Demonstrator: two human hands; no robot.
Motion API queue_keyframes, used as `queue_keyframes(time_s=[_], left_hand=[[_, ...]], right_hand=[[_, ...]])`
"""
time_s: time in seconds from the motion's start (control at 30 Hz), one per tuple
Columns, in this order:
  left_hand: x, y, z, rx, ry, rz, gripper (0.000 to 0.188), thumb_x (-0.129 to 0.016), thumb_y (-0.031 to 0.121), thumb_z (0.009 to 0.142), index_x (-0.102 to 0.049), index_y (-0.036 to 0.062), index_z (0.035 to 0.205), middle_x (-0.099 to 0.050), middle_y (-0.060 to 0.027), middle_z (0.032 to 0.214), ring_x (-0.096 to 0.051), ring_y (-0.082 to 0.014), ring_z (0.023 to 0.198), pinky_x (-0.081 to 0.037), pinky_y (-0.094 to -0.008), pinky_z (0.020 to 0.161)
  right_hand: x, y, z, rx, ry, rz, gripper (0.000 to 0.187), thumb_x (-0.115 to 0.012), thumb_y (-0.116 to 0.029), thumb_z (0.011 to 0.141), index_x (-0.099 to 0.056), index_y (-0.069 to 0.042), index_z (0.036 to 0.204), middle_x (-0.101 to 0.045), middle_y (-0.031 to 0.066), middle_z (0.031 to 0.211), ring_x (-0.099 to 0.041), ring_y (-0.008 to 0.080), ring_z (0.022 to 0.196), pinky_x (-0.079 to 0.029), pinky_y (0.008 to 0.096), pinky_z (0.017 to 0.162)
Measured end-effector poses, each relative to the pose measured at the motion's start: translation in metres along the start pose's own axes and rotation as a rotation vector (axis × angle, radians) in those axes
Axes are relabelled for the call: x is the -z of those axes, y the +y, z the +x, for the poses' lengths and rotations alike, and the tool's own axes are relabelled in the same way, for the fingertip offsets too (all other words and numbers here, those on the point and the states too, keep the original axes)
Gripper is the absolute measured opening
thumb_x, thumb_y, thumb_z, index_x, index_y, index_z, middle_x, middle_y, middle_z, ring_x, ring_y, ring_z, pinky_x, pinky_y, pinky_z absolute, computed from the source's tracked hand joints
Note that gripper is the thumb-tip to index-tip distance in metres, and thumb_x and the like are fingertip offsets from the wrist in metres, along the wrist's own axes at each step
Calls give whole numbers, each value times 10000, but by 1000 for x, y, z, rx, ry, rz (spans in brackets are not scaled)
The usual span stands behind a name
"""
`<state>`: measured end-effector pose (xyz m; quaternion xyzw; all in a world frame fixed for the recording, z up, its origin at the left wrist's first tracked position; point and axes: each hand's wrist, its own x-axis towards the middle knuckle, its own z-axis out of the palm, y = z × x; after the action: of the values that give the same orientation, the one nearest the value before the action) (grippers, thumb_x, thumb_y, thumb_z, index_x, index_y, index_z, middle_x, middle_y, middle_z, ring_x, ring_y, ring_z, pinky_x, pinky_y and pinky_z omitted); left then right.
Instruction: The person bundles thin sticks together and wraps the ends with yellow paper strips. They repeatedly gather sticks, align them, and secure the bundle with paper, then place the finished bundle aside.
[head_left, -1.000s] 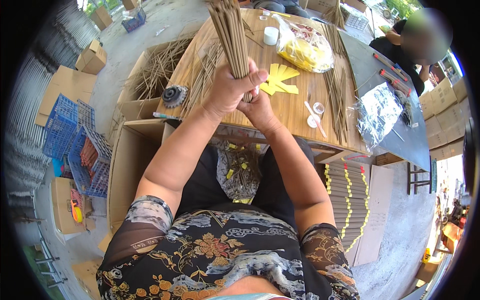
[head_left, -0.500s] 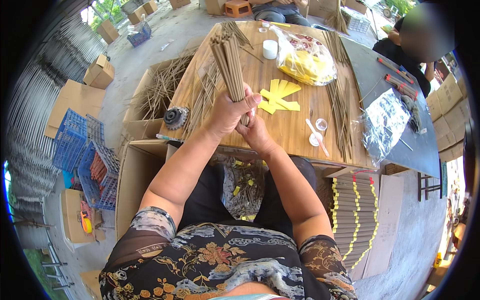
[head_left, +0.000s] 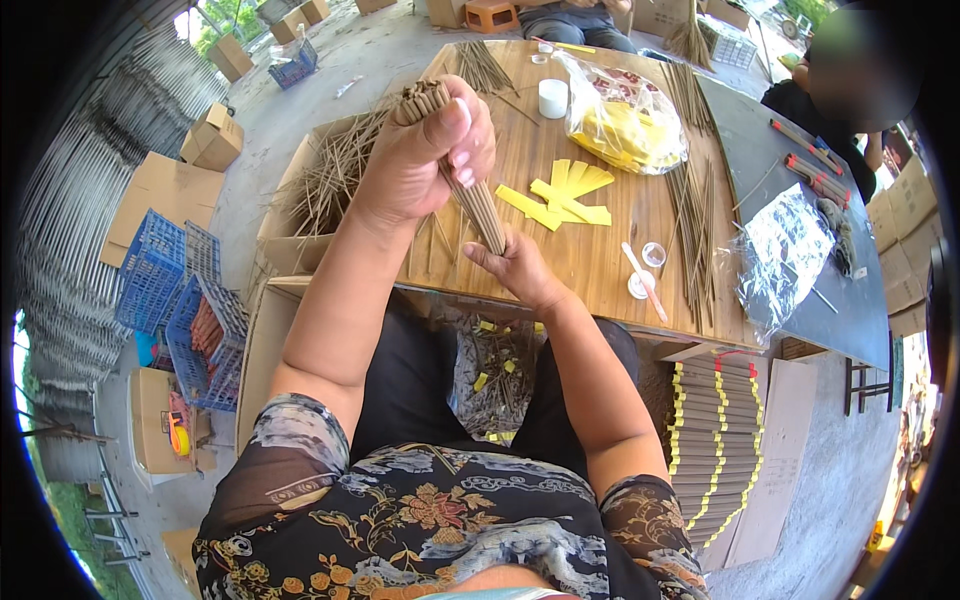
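A thick bundle of thin brown incense sticks [head_left: 480, 215] slants over the near left edge of the wooden table. My left hand [head_left: 432, 155] is wrapped round its upper part, with the blunt stick tops poking out above the thumb. At the lower end my right hand [head_left: 528, 274] cups the sticks between thumb and fingers; the fingers' far side is hidden. Just right of the bundle, yellow paper strips [head_left: 565, 195] lie fanned out on the table. Close by are a small open pot [head_left: 638, 286] with a pale flat stick [head_left: 648, 280] across it and a round clear lid [head_left: 653, 254].
Loose sticks [head_left: 695, 230] lie along the right of the wooden table [head_left: 600, 265]. A clear bag of yellow strips [head_left: 630, 130] and a white jar [head_left: 553, 98] stand farther back. Left is a carton of sticks [head_left: 330, 180]; banded bundles [head_left: 715, 450] lie at lower right. Two people sit beyond.
My left hand has slid up to the top of the bundle, and the bundle now tilts more. My right hand stays at its lower end, with the thumb pointing left.
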<state>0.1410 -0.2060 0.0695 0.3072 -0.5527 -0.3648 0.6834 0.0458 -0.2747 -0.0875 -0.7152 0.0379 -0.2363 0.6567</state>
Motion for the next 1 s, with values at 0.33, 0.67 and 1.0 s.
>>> queue_keyframes(time_s=[0.33,0.67,1.0], left_hand=[[-10,-1,4,-52,400,138,312,-593,254,837,-432,105,616,-415,20,547,-415,-86,466,-343,-218,438],[7,-1,2,-14,57,-34,269,-604,281,826,-480,103,667,-403,22,514,-390,-80,423,-320,-217,412],[-19,-9,-21,69,400,109,228,-594,247,833,-480,97,703,-445,4,549,-446,-107,470,-385,-239,448]], right_hand=[[-1,0,4,-25,59,-103,276,-620,-256,818,-513,-1,811,-483,79,635,-418,123,620,-416,293,602],[4,-5,2,26,23,-124,253,-600,-236,829,-507,-4,794,-471,91,620,-414,145,591,-421,296,594],[-8,-25,-9,-6,43,-190,269,-600,-250,828,-505,-2,786,-488,82,602,-488,150,588,-427,303,580]])
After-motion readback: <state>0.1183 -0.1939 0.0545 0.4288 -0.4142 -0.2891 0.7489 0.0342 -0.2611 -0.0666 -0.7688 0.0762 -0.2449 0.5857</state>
